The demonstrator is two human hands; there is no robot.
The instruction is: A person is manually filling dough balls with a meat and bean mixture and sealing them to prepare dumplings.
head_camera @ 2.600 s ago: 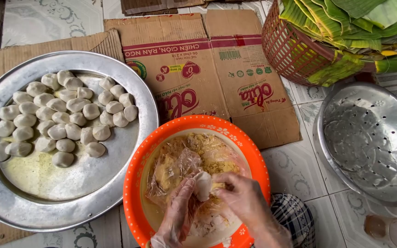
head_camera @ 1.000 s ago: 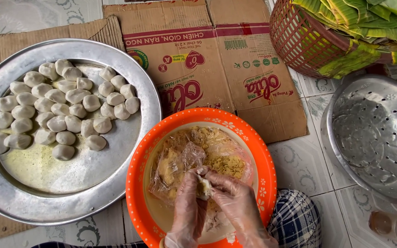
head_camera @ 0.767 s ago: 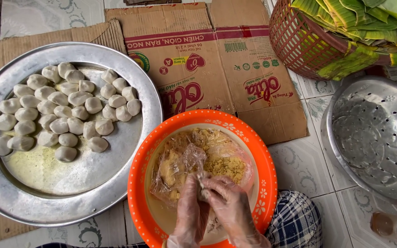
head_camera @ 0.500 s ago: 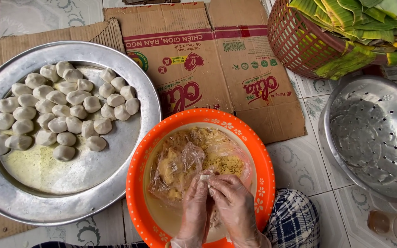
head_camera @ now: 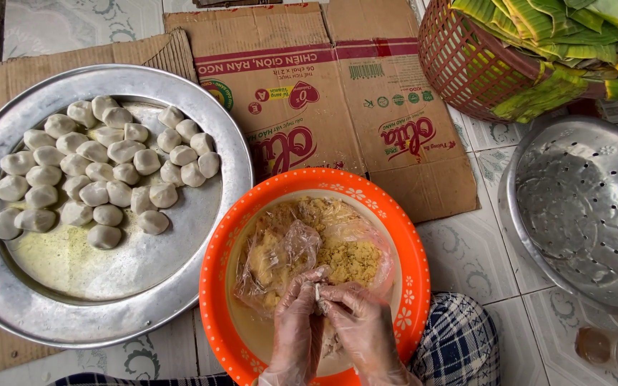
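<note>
Pinching a small white dough piece [head_camera: 317,292] between gloved fingers, the left hand [head_camera: 296,330] and right hand [head_camera: 360,330] meet over the orange bowl [head_camera: 217,286] of crumbly yellow filling [head_camera: 350,259], near the floor's front edge. Dumplings [head_camera: 109,171] fill the round metal tray [head_camera: 8,314] at the left.

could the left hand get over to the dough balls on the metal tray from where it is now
Probably yes. The left hand is pinched with the right hand on a bit of dough over the orange bowl. The round metal tray sits right beside the bowl on that side, and the dough balls lie uncovered.
</note>
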